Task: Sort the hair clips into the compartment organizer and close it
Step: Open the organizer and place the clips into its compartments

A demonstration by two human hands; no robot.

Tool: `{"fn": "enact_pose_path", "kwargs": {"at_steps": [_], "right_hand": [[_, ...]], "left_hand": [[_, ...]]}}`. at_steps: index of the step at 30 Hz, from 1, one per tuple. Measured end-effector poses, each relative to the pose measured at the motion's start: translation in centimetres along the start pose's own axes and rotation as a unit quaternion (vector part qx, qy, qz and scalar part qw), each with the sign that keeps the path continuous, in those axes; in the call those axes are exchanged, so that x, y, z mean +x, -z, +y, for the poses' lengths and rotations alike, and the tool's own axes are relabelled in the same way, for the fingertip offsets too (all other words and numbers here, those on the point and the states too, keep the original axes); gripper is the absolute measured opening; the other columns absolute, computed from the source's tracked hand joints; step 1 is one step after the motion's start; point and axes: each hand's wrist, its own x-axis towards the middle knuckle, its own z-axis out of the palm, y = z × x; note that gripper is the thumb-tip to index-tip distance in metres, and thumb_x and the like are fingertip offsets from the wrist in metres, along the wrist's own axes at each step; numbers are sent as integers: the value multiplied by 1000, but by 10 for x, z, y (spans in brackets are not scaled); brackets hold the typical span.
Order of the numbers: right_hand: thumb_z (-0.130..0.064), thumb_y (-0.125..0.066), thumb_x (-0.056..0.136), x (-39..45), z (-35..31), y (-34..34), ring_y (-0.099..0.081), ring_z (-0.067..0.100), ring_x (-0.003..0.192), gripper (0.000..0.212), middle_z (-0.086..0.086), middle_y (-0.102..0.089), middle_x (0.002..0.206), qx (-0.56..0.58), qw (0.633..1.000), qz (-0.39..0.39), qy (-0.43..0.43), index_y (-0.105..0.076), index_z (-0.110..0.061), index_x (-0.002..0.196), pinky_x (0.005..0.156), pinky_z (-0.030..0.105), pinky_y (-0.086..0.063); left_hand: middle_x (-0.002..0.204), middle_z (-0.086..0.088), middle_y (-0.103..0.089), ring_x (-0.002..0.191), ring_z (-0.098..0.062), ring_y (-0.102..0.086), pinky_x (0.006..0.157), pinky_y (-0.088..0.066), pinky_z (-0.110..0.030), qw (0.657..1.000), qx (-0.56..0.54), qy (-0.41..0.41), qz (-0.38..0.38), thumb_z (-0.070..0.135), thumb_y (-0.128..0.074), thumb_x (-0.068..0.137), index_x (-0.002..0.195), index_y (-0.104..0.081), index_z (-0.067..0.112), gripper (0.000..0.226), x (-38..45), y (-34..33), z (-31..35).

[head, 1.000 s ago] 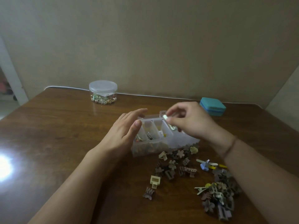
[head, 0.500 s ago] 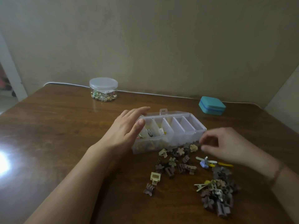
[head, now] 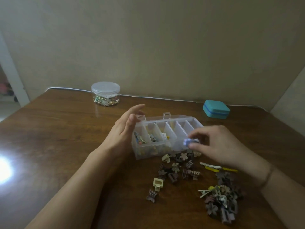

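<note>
Hair clips, assorted, small, plastic by the look of them: one pale lilac clip (head: pixel 189 141) pinched between thumb and fingertips of the right hand (head: pixel 217 146), held just above the near wall of the compartment organizer (head: pixel 166 147), over its right-hand cells. Loose clips (head: pixel 179 166) lie scattered on the table (head: pixel 57 138) below and to the near side of that hand, with a denser heap (head: pixel 221 202) nearer the right forearm; a white and yellow flat clip (head: pixel 211 167) lies just under the wrist. Handling, judged: very light, stiff, sprung jaws, smooth and somewhat slippery; unlikely to break if dropped into a cell, but apt to skitter or snag on neighbours in the heap. Best taken by the broad sides of the body, not by the lever ends, which would spring it open. Organizer: clear, light, lid laid open at the far side, the three cells nearest the left hand (head: pixel 125 131) already hold clips; probably slides easily, hence the steadying. Left hand: fingers straight, flat against the organizer's left end, gripping nothing. Change against the frame half a second back: right hand was then empty, reaching low over the scattered clips beside the organizer's right end; it has since risen with the lilac clip to the organizer's edge. Left hand and organizer unmoved.
</note>
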Motion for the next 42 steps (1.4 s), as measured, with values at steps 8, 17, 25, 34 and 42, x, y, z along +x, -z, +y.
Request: {"fn": "enact_pose_path", "kwargs": {"at_steps": [8, 17, 25, 34, 42], "right_hand": [[-29, -67, 88, 63, -68, -40, -60, 0, 83, 24, -16, -65, 93, 59, 993, 46, 94, -66, -29, 111, 74, 24, -56], [-22, -64, 90, 25, -4, 3, -58, -4, 88, 18, -19, -63, 94, 23, 995, 90, 21, -65, -36, 100, 71, 15, -46], [-42, -69, 83, -14, 42, -6, -53, 5, 108, 22, -16, -57, 116, -139, 967, -148, -152, -64, -43, 104, 92, 32, -51], [-34, -68, 85, -19, 36, -21, -59, 5, 89, 9, -14, -61, 99, -133, 975, -93, -151, -63, -42, 87, 79, 32, -55], [-22, -77, 78, 9, 0, 12, -66, 1, 76, 22, -8, -69, 86, 72, 995, -17, -71, -66, -34, 94, 62, 17, -50]], "left_hand": [[129, 13, -54, 115, 2, -55, 79, -44, -5, 999, -34, 8, 3, 96, -11, 67, 143, -40, 38, 100, 2, 1, 3], [129, 14, -55, 117, -4, -56, 91, -46, -26, 1000, -5, 4, 4, 92, -10, 74, 143, -41, 39, 92, 2, 1, 1], [132, 12, -55, 123, -7, -52, 102, -46, -42, 1000, 23, 12, -4, 91, -12, 76, 143, -40, 40, 89, -1, -1, 3], [133, 11, -55, 125, -11, -51, 104, -44, -53, 999, 33, 16, -8, 90, -13, 76, 143, -40, 40, 88, -2, -2, 5], [134, 13, -54, 127, -9, -50, 105, -42, -52, 999, 42, 22, -11, 89, -12, 77, 143, -38, 42, 86, -2, -1, 7]]}}
